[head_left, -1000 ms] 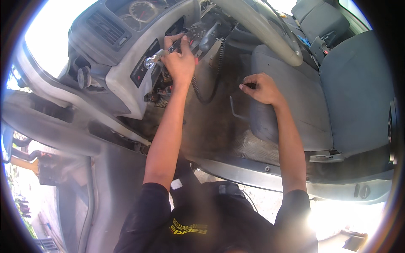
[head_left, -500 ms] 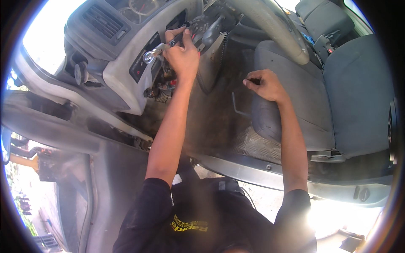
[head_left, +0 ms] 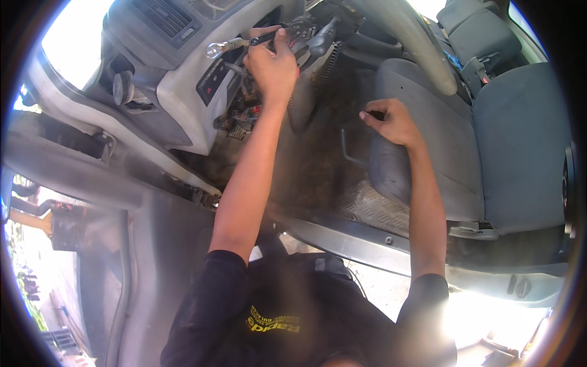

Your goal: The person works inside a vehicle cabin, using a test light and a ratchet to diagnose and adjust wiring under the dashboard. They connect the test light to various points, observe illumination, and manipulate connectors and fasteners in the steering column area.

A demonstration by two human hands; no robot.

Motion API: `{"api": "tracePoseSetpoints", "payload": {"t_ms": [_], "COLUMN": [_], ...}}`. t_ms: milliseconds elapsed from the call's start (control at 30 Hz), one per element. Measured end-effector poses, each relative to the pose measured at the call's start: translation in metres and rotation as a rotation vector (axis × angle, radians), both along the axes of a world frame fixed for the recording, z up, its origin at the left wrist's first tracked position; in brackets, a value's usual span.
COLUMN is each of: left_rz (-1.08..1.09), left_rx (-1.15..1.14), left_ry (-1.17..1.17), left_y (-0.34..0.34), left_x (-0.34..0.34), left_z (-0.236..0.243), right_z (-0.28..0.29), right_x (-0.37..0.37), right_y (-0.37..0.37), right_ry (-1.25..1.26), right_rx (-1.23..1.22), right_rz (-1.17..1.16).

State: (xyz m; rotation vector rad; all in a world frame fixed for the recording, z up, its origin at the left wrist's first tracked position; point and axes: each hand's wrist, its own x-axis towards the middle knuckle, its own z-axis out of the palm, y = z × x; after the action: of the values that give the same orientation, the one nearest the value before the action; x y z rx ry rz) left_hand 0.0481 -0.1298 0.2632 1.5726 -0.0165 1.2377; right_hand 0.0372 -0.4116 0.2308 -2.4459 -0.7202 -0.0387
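Note:
My left hand (head_left: 273, 68) is closed round the dark handle of a ratchet wrench (head_left: 225, 48) beside the lower dashboard. The shiny round head of the wrench sticks out to the left of my fingers, in front of the dash panel. Just past that hand are the steering column parts (head_left: 302, 29) and a grey lever (head_left: 324, 38). My right hand (head_left: 392, 122) hovers over the front edge of the grey seat (head_left: 428, 134), thumb and fingers curled together. Whatever lies inside those fingers, if anything, is too dark to make out.
The steering wheel rim (head_left: 431, 55) arches over the seat. Loose wiring (head_left: 235, 125) hangs under the opened dash. A bent metal rod (head_left: 345, 147) stands by the seat base. The door sill (head_left: 330, 246) runs in front of me, with the open door (head_left: 165, 263) at left.
The ratchet wrench has swung so its head points more level and sits higher, away from me. My left hand has risen slightly. My right hand keeps much the same pose.

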Motion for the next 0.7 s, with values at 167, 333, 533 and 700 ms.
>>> {"api": "tracePoseSetpoints", "payload": {"t_ms": [167, 333, 533, 700], "left_rz": [0.062, 0.077, 0.067, 0.114], "left_rx": [0.042, 0.091, 0.071, 0.085], "left_ry": [0.013, -0.001, 0.024, 0.031], "left_y": [0.001, 0.008, 0.008, -0.002], "left_x": [0.000, 0.005, 0.004, -0.005], "left_z": [-0.001, -0.001, -0.003, 0.004], "right_z": [-0.002, 0.000, 0.000, -0.004], "right_x": [0.001, 0.003, 0.002, 0.004], "right_y": [-0.002, -0.001, -0.001, -0.003], "right_ry": [-0.009, -0.023, -0.010, -0.006], "right_rx": [0.017, -0.034, -0.011, 0.004], "right_rz": [0.015, 0.032, 0.028, 0.037]}}
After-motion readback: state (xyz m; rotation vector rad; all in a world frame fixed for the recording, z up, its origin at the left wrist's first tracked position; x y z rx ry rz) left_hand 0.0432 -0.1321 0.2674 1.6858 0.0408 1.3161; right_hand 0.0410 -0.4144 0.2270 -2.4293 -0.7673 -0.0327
